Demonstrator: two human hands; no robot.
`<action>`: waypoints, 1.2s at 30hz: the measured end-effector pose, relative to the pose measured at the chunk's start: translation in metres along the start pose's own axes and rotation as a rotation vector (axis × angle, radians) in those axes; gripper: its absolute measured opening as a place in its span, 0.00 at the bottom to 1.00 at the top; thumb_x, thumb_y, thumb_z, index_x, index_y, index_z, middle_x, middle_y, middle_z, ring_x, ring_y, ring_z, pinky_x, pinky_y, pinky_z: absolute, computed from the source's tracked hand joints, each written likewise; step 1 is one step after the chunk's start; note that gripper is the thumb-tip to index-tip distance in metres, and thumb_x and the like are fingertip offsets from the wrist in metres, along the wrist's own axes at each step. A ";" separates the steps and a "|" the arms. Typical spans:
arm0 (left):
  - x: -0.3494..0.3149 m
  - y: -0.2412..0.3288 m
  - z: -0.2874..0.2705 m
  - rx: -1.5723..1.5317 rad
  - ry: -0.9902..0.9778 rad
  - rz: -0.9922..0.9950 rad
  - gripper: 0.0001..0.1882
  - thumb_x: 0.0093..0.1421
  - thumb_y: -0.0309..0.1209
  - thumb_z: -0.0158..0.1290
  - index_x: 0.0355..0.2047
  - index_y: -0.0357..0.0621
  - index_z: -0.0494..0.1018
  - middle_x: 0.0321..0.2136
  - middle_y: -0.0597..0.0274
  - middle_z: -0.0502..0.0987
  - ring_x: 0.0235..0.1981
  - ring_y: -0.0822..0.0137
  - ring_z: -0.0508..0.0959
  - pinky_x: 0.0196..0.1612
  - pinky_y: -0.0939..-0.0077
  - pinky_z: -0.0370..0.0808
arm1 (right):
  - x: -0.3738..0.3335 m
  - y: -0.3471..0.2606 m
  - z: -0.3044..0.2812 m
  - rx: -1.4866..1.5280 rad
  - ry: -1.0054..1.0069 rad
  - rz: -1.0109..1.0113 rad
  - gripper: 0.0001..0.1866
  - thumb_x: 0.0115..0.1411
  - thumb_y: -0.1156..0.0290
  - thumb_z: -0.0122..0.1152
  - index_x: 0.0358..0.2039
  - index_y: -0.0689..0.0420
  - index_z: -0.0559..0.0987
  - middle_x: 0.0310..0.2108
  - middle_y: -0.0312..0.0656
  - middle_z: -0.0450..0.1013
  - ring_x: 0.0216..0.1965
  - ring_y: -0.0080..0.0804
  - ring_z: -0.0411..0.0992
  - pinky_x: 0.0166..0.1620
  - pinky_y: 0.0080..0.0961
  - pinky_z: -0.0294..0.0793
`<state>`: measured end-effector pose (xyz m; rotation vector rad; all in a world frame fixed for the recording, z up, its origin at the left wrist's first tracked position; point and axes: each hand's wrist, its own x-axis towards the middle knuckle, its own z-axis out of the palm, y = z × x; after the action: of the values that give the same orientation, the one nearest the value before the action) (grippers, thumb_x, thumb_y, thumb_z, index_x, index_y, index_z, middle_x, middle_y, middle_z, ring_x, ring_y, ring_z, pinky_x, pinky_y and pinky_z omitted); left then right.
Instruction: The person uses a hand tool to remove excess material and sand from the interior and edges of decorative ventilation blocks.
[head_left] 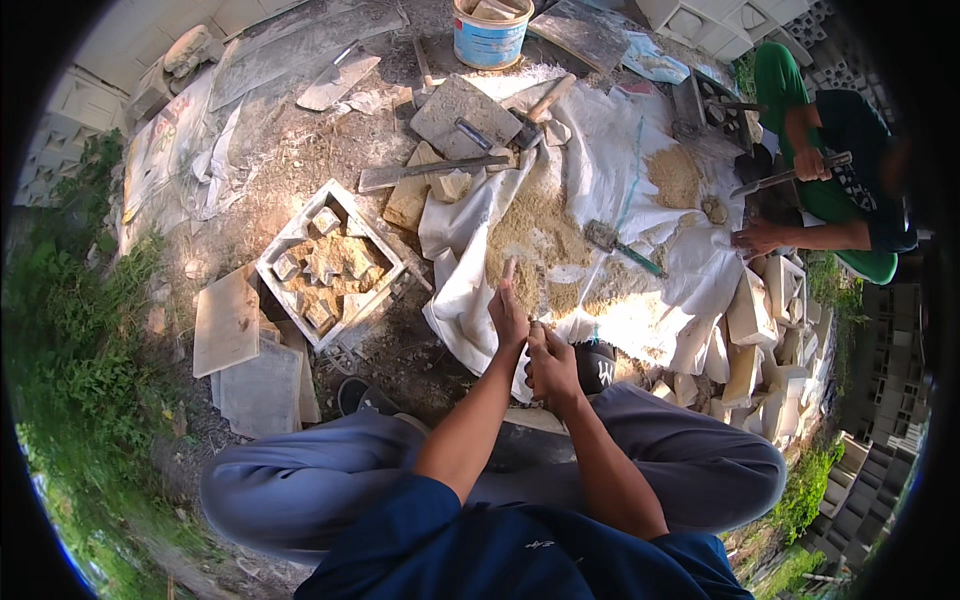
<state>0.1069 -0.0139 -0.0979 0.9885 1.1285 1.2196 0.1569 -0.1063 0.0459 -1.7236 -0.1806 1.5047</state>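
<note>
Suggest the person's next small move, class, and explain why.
Probably reach the left hand slightly forward into the sandy heap: the hand is beside its near edge, and the sandy fill inside the white square frame looks uneven.

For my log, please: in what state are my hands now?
Left hand: cannot tell whether open or closed.
Right hand: closed; any held thing unclear.
</note>
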 end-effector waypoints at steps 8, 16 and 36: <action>0.040 0.104 -0.013 0.040 -0.013 0.122 0.28 0.79 0.40 0.31 0.67 0.35 0.68 0.66 0.43 0.71 0.69 0.51 0.69 0.71 0.64 0.61 | -0.025 -0.057 0.049 -0.140 -0.025 -0.146 0.14 0.73 0.68 0.55 0.53 0.62 0.77 0.25 0.33 0.69 0.18 0.21 0.68 0.18 0.24 0.70; 0.081 0.170 -0.092 0.137 0.334 0.341 0.25 0.79 0.39 0.36 0.65 0.35 0.70 0.63 0.37 0.73 0.67 0.45 0.71 0.67 0.60 0.68 | -0.050 -0.099 0.142 -0.175 -0.267 -0.173 0.13 0.72 0.69 0.55 0.54 0.59 0.76 0.29 0.34 0.69 0.21 0.23 0.69 0.20 0.23 0.69; 0.145 0.192 -0.335 0.128 0.438 0.323 0.38 0.79 0.52 0.21 0.69 0.35 0.65 0.68 0.41 0.68 0.71 0.50 0.66 0.73 0.61 0.56 | 0.009 -0.029 0.338 -0.953 -0.359 -0.997 0.36 0.58 0.79 0.57 0.67 0.74 0.61 0.48 0.73 0.71 0.48 0.68 0.73 0.50 0.52 0.76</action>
<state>-0.2582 0.1435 0.0120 1.0571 1.4370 1.6979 -0.1255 0.0794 0.0753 -1.5246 -1.8735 0.9308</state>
